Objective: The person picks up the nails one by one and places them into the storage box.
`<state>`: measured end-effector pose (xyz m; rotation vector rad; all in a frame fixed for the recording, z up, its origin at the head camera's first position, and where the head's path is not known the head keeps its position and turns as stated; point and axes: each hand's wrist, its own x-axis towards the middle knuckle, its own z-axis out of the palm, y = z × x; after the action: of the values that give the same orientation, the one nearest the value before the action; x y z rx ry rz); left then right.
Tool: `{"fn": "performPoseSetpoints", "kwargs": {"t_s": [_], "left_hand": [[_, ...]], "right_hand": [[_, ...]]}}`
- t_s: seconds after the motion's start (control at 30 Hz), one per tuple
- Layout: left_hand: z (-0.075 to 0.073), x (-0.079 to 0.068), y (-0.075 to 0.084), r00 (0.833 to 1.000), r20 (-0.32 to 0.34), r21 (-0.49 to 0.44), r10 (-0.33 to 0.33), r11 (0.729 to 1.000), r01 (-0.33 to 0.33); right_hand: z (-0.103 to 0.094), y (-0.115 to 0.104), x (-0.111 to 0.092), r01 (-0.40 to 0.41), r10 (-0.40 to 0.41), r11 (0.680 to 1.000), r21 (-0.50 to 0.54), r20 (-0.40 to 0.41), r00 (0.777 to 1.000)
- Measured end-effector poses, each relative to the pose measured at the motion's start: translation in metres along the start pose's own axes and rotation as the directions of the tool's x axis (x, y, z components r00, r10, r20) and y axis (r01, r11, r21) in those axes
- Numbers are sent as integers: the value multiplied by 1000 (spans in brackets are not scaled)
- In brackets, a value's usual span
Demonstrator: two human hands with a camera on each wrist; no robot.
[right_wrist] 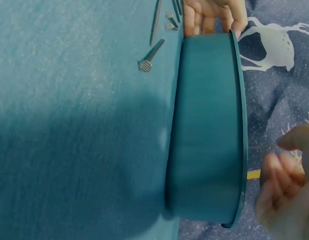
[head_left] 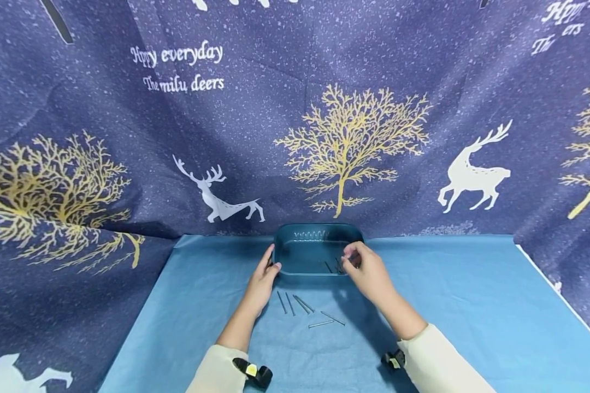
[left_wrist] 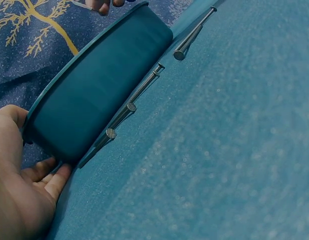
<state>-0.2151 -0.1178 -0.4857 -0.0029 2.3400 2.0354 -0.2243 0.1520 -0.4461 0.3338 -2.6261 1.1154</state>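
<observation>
1. Head view, and there was the tray (head_left: 311,277), at the far edge of the blue cloth (head_left: 462,311), just before the backdrop (head_left: 255,125). We saw the left hand (head_left: 261,281) gripping its left end, thumb at the near corner. Over the right end hung the right hand (head_left: 369,273), thumb and fingers loosely curled with a gap between; whether they had hold of anything, we couldn't tell. A few nails (head_left: 329,267) lay inside, below that hand, and six more on the cloth: four in a slanting row, two at an angle.

2. Left wrist view, and we were in close: left thumb up at the rim, fingers down by the base, nails strung along the near wall. Only the right hand's fingertips made the top edge.

3. Over to the right wrist view: we caught the left hand at the tray's far end, nails near it, and the right hand beyond the rim, half curled, thumb apart from fingers.
</observation>
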Motion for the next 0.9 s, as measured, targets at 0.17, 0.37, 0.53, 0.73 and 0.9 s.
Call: {"fn": "performPoseSetpoints", "kwargs": {"t_s": [0.17,0.37,0.53,0.73,0.9], "left_hand": [[3,13,-25,999,-34,-4,12,1000,-12],[1,9,-14,1000,-18,-12,-16,1000,16],[0,-2,5,1000,4,-6,-16,1000,16],[0,-6,9,1000,0,5,-11,1000,11],[-1,-5,7,1000,2,4,-13,1000,13]], "right_hand": [[-1,3,-1,-45,45,999,0,25,999],[0,5,-4,-26,26,1000,-4,24,999],[1,6,-6,-19,19,1000,-4,26,999],[3,7,-8,-21,20,1000,11,41,999],[2,7,-9,-14,14,1000,10,42,999]]}}
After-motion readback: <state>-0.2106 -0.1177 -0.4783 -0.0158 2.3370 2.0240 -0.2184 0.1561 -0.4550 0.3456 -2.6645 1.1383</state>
